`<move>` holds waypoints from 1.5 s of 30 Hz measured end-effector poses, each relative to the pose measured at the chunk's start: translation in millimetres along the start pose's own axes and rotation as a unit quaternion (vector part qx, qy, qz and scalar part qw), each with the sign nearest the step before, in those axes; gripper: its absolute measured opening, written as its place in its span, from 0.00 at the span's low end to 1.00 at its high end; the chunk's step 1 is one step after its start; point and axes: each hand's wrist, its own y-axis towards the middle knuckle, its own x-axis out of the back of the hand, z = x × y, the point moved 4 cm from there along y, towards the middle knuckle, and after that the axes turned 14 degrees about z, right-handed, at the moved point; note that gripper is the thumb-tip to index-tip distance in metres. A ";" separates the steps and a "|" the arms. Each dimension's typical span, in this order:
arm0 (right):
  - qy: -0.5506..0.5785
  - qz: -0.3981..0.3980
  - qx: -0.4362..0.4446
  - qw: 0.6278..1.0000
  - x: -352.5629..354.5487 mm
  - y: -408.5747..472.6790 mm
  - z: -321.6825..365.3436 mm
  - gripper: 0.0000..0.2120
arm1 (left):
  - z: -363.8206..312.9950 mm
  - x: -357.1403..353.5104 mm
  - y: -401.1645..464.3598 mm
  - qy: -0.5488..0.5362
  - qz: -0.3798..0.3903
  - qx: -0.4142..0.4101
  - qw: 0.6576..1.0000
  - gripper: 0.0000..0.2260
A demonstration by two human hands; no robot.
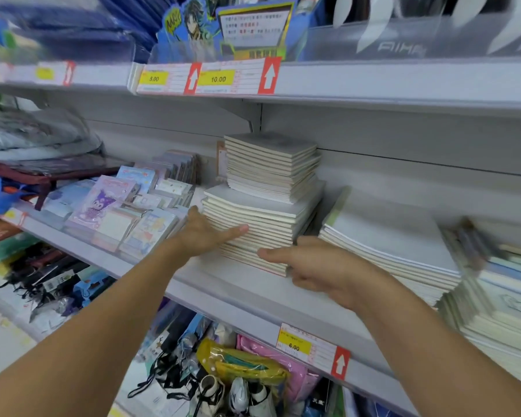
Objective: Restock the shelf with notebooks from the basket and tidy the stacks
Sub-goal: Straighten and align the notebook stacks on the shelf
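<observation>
On the middle shelf (pixel 247 284), a stack of small notebooks (pixel 271 167) sits on a stack of larger notebooks (pixel 253 227). Notepad packs (pixel 127 212) lie to its left; a wide notebook stack (pixel 397 251) lies to its right. The left hand (pixel 205 233) and right hand (pixel 319 266) flank the larger stack's front. A price tag (pixel 295 346) sits on the shelf edge below.

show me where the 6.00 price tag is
In the head view, the 6.00 price tag sits low and right of centre on the shelf edge, below the right hand.
</observation>
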 end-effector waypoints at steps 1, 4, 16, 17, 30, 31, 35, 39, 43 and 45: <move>-0.065 -0.050 0.035 0.996 12.0 -14.9 11.5 0.36 | -7.7 8.2 -3.1 -0.023 -0.036 -0.020 0.999 0.63; -0.204 -0.255 0.158 0.932 54.6 -32.5 63.9 0.22 | -49.6 31.4 -7.0 -0.028 -0.205 -0.154 0.966 0.44; -0.366 -0.221 0.063 0.902 89.5 72.8 61.8 0.21 | -77.1 25.5 62.9 0.246 -0.123 -0.055 0.960 0.38; -0.374 -0.218 0.064 0.899 91.1 74.0 62.8 0.21 | -77.4 25.2 65.2 0.262 -0.126 -0.055 0.955 0.38; -0.328 -0.213 0.106 0.914 93.6 73.7 51.8 0.15 | -82.1 19.4 52.1 0.234 -0.124 -0.066 0.962 0.38; -0.312 -0.214 0.111 0.919 96.0 75.1 50.8 0.16 | -81.5 19.7 52.6 0.217 -0.115 -0.069 0.967 0.37; -0.300 -0.231 0.127 0.917 98.9 81.7 48.4 0.14 | -85.3 16.5 56.8 0.180 -0.088 -0.073 0.977 0.28; -0.321 -0.225 0.119 0.912 93.2 80.9 46.8 0.16 | -87.2 18.2 60.8 0.180 -0.060 -0.040 0.981 0.38; -0.062 -0.156 0.156 0.973 100.7 70.1 55.7 0.13 | -105.8 10.1 51.1 -0.031 0.115 -0.078 0.990 0.38; 0.232 -0.060 0.204 0.949 102.3 70.3 61.3 0.11 | -113.1 11.3 52.1 -0.153 0.105 -0.078 0.980 0.48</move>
